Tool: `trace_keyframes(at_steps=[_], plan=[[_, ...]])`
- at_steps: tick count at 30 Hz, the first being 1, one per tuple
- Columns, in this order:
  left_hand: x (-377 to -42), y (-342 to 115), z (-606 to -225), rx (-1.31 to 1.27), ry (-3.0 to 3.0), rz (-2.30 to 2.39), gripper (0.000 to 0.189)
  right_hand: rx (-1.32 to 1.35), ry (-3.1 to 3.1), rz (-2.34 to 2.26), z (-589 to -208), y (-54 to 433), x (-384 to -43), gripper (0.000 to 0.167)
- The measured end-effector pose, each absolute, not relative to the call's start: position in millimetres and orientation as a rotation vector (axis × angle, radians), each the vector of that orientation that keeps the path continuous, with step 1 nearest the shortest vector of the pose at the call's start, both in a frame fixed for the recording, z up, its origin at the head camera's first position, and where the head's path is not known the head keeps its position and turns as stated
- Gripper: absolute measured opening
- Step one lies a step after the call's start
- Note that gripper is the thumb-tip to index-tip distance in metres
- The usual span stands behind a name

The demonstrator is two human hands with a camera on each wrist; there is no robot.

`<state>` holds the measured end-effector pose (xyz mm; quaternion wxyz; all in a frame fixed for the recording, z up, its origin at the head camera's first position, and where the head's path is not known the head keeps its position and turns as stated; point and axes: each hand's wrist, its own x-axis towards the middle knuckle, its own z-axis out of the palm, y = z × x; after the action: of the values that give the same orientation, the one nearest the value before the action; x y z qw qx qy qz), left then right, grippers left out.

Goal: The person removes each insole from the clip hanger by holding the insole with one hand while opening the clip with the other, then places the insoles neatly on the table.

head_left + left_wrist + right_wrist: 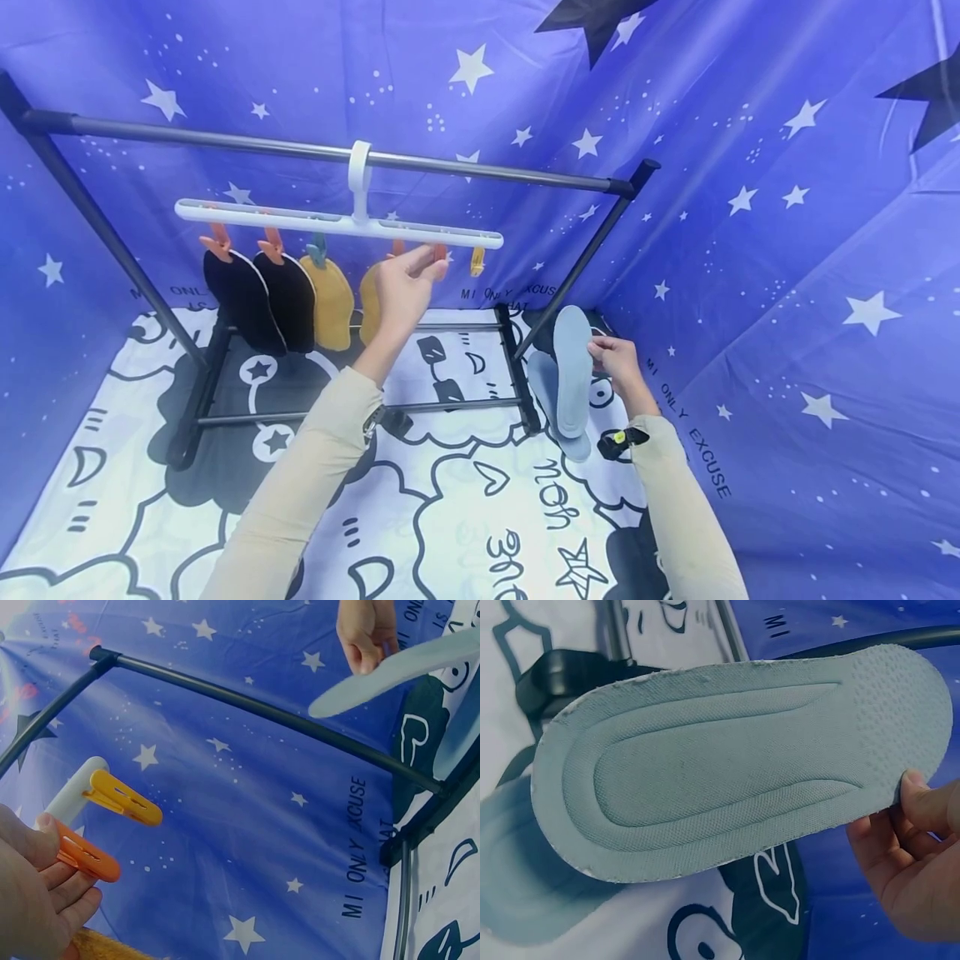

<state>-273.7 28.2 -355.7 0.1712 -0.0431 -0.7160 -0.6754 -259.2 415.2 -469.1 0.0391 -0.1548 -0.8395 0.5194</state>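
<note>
My left hand (403, 293) is raised to the right half of a white hanger (300, 220) and pinches an orange clothespin (90, 856) that hangs there. A yellow clothespin (131, 799) dangles at the hanger's end, just beside the fingers. Low on the right, my right hand (622, 368) pinches the edge of a light grey-blue insole (727, 765) between thumb and fingers, near its textured toe end. The insole is held up with its heel end down. A second grey-blue insole (532, 877) lies on the cloth behind and below it.
The hanger hooks over the top bar of a black rack (480, 167). From its clothespins hang two black insoles (242, 304) and two mustard ones (332, 307), one partly hidden by my left hand. Blue star-printed curtains (787, 250) surround the patterned cloth (420, 517).
</note>
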Motion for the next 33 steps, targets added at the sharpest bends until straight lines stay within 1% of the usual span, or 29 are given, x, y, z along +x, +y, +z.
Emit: trace_keyframes(at_steps=[10, 16, 33], plan=[[-274, 29, -355, -0.114, -2.021, -1.947, 0.033, -0.521, -2.676, 1.531, -488, 423, -268, 0.033], [-274, 28, -355, -0.114, -2.016, -1.945, 0.033, -0.5, -2.708, 1.515, -497, 424, -271, 0.032], [-276, 27, -358, -0.095, -2.03, -1.941, 0.034, -0.504, -2.825, 1.372, -513, 417, -274, 0.029]])
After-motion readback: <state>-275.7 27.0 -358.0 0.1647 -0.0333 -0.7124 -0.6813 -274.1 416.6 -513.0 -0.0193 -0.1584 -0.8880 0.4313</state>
